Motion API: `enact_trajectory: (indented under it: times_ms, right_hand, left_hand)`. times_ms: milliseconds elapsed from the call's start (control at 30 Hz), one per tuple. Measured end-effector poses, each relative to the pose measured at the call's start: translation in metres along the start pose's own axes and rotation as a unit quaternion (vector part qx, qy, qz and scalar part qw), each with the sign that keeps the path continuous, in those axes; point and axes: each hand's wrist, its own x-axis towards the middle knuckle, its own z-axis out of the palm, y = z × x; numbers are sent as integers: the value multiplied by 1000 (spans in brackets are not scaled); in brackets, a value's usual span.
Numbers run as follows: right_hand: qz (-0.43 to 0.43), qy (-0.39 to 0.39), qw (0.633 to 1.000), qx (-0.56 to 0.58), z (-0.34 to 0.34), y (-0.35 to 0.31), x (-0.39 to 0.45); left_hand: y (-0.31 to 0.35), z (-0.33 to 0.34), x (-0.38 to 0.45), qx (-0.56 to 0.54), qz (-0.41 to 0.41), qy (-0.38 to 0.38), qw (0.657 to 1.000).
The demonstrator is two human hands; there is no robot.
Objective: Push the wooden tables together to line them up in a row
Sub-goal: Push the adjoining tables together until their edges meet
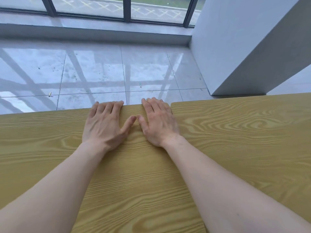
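Observation:
Two light wooden tables fill the lower half of the view. The near table [42,140] spans the left and middle. A second table [244,132] lies to the right, its edge touching the first along a thin seam near the far corner. My left hand [104,125] rests palm down on the near table, fingertips curled over its far edge. My right hand [158,121] lies flat beside it, fingers over the same edge, close to the seam. Both thumbs nearly meet. My forearms hide the lower part of the seam.
Beyond the tables lies a glossy tiled floor [94,73] with two small bits of litter [49,94]. A low ledge and a dark-framed window [126,9] run along the back. A white pillar [235,47] stands at the right, close behind the second table.

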Motion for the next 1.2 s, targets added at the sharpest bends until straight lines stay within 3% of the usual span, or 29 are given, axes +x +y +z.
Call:
enact_trajectory:
  times_ms: [700,833,1033,1200]
  right_hand:
    - [0,-9,1000,7,-1,2,-7]
    - [31,-19,999,13,-18,5,-26]
    - [101,-25,995,-1,-76,51,-102]
    - [169,-15,985,9,-141,110,-206]
  left_hand:
    - [6,-2,-3,29,15,-13,999]
    - [7,-7,-7,14,17,-16,1000]
    - [69,-40,-46,-16,78,-32,996]
    - [168,-64,-89,-29,122,-46,991]
